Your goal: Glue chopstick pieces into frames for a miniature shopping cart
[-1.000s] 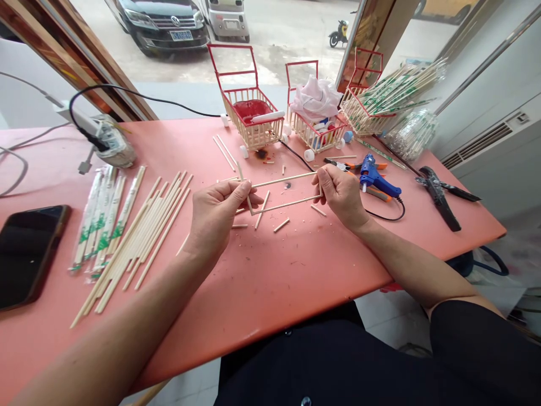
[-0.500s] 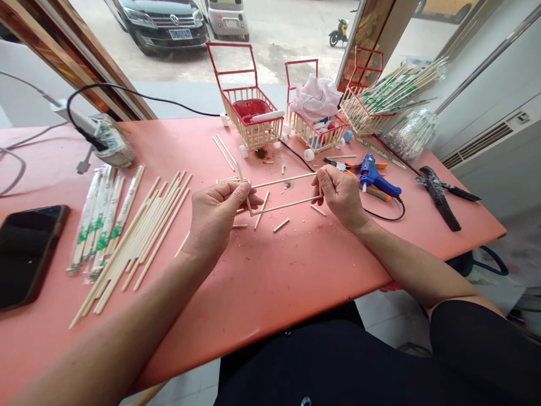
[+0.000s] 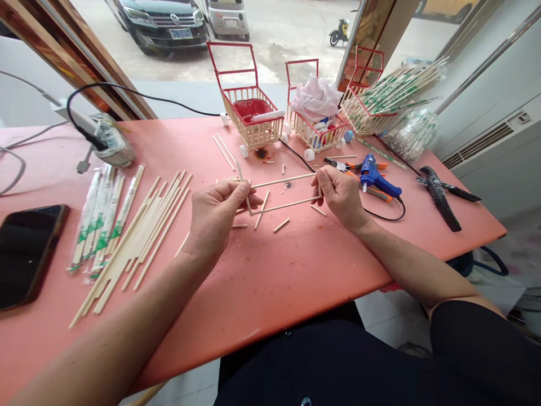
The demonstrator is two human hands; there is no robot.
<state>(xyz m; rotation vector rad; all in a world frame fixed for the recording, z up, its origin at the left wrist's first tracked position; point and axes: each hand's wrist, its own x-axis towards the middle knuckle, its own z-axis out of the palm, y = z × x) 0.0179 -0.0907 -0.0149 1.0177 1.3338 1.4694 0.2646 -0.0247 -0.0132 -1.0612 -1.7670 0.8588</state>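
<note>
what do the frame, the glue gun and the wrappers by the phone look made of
Frame: likely wood or bamboo, matte and unpainted, judging by its pale tan colour.
Glue gun: probably hard plastic, smooth, coloured an even blue.
Wrappers: seemingly thin plastic film, slightly shiny, see-through apart from green print.

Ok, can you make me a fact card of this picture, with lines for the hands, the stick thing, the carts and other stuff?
Left hand: pinches one end of the stick frame
Right hand: grips the other end
Stick frame: thin pale sticks, four-sided
Left cart: something red inside
Middle cart: white cloth on top
Right cart: bundled sticks
Glue gun: blue, on the pink table
Phone: screen dark
</note>
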